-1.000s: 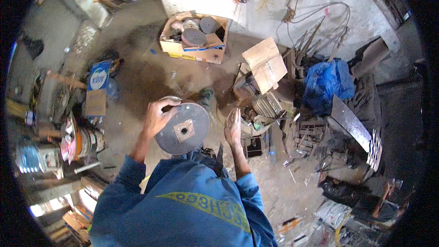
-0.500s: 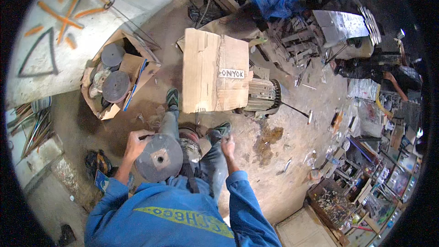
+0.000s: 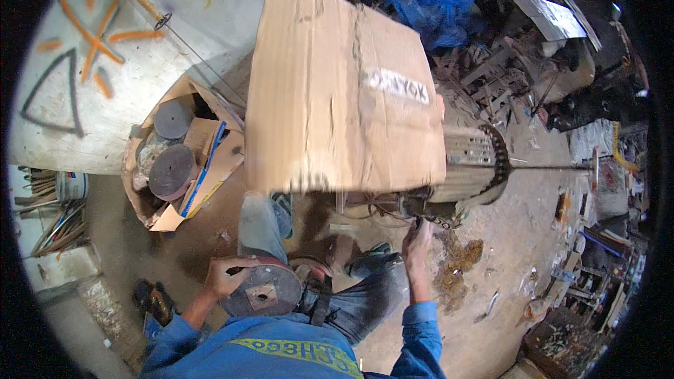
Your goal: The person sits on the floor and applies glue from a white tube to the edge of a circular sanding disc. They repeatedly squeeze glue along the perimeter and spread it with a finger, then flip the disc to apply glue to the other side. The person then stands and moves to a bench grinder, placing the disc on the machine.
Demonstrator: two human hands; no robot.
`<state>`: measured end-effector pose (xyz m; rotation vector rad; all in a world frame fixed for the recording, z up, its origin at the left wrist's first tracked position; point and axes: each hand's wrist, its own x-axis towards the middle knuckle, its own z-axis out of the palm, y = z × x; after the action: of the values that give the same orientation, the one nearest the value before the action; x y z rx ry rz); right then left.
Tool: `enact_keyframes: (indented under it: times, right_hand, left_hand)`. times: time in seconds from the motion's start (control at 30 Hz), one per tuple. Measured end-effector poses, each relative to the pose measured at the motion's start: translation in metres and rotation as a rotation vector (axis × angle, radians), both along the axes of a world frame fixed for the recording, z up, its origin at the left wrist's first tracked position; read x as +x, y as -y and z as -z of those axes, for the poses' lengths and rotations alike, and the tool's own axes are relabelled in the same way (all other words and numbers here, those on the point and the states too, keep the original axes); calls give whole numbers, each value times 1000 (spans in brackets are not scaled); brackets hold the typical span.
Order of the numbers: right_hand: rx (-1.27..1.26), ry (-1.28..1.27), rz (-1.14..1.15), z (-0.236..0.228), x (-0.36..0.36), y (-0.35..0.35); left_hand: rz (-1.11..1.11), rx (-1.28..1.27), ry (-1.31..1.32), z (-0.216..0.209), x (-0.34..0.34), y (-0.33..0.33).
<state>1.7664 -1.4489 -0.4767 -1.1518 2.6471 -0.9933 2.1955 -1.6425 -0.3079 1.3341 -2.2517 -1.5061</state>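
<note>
My left hand (image 3: 226, 278) is closed on the rim of a thick grey grinding wheel (image 3: 277, 286), its thumb over the upper edge. The wheel has a small centre hole inside a square paper label and rests against my lap. My right hand (image 3: 418, 240) is stretched forward, fingers bunched together at the underside of a ribbed electric motor (image 3: 470, 158). Whatever its fingertips hold or touch there is too small to make out. A large cardboard piece (image 3: 330, 98) covers the top of the machine left of the motor.
A torn cardboard box (image 3: 140, 210) with several more wheels (image 3: 172, 172) stands on the left by the painted wall. A thin rod (image 3: 547, 166) sticks out rightward from the motor. Blue plastic sheeting (image 3: 435, 0) lies behind; tools and scrap (image 3: 590, 267) crowd the right side.
The machine and cardboard now appear larger and closer. My right hand has moved from beside my knee forward to the motor's underside. The wheel in my left hand has tilted.
</note>
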Motion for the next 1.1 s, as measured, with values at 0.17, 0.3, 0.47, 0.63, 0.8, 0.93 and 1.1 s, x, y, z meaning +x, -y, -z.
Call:
enact_keyframes:
  times: [0.17,0.3,0.47,0.63,0.8,0.93,1.1]
  right_hand:
    - [-27,-59,93,-9,11,-16]
    - [-302,153,493,-17,104,-26]
    - [-137,932,-306,-62,233,-37]
    - [-432,693,-487,-131,261,-34]
    - [-539,605,-170,-138,200,-11]
    - [-486,561,-28,-124,168,2]
    - [-428,584,-1,-116,150,19]
  left_hand:
    - [25,-286,-66,34,35,-26]
    - [-47,-224,141,28,71,-48]
    - [163,-346,-188,-5,64,-59]
    - [289,-492,-318,-37,-2,-60]
    - [335,-483,-483,-24,-88,-43]
    - [318,-414,-403,3,-127,-33]
    - [300,-442,-382,20,-140,-23]
